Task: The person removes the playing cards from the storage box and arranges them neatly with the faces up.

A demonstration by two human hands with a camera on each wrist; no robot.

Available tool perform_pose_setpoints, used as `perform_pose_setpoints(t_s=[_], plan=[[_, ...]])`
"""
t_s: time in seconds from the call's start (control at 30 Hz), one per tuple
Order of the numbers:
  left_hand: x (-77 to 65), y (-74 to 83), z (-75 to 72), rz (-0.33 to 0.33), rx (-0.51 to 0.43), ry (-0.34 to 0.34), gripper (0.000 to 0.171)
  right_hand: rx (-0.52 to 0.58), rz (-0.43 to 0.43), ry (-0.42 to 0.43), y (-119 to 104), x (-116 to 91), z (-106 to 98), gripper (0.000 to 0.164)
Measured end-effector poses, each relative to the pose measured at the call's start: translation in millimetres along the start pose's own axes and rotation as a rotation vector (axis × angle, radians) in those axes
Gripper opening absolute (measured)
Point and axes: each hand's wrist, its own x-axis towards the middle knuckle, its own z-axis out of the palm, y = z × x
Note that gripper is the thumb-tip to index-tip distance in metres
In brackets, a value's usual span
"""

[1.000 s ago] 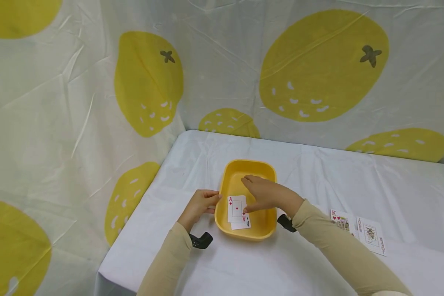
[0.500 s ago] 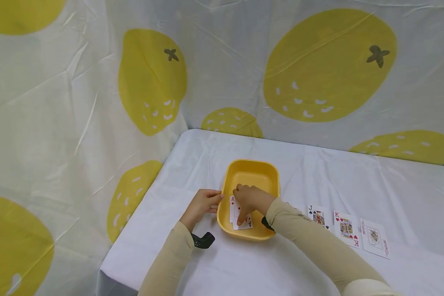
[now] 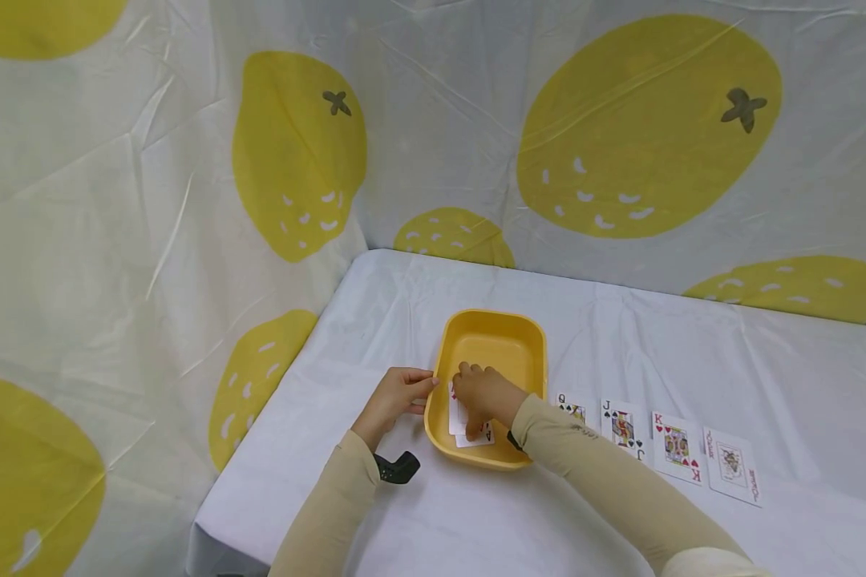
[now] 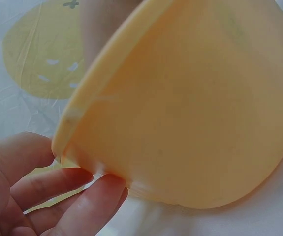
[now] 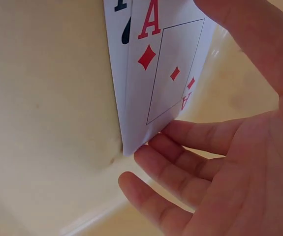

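Note:
My left hand (image 3: 395, 402) pinches the left rim of a yellow plastic tray (image 3: 501, 349), thumb on top and fingers underneath, as the left wrist view shows up close. Inside the tray lie two overlapping playing cards: the ace of diamonds (image 5: 173, 73) on top and a black ace (image 5: 115, 54) peeking out beneath it. Over them is my right hand (image 3: 487, 394). Its thumb touches one end of the ace of diamonds and its fingers grip the opposite end. In the head view that hand covers much of the cards.
Right of the tray a row of face-up cards lies on the white cloth: a queen (image 3: 572, 407) partly hidden by the right sleeve, a jack of spades (image 3: 623, 427), a king of hearts (image 3: 676, 447) and a joker (image 3: 732, 466). Lemon-print cloth (image 3: 433, 144) hangs behind.
My right hand has come down and left onto the cards, its fingers drawing in around them. Its sleeve has uncovered the row of cards. The left hand stays on the tray rim.

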Motion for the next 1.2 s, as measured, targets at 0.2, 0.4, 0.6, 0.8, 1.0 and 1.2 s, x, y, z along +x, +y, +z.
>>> perform_pose_setpoints(t_s=[0.2,0.4,0.6,0.8,1.0,1.2], plan=[[1.3,-2.3,0.0,-0.007,-0.002,0.013,0.033,-0.007,-0.006,0.019,-4,-3,-2,0.057],[-2.4,1.5,1.0,-0.001,-0.005,0.008,0.033,-0.048,0.002,0.016,-9,-5,-3,0.055],[0.9,-2.8,0.6,-0.007,0.002,0.02,0.033,-0.073,-0.003,0.017,-11,-6,0,0.063],[1.3,-2.2,0.9,-0.005,0.012,0.027,0.033,-0.09,-0.008,0.07,-12,-5,2,0.072],[2.0,-2.1,1.2,-0.015,0.017,0.035,0.032,-0.069,-0.01,0.072,-11,-6,1,0.074],[2.6,-2.5,1.1,-0.015,0.031,0.032,0.033,0.03,-0.012,0.031,-6,-7,-4,0.065]])
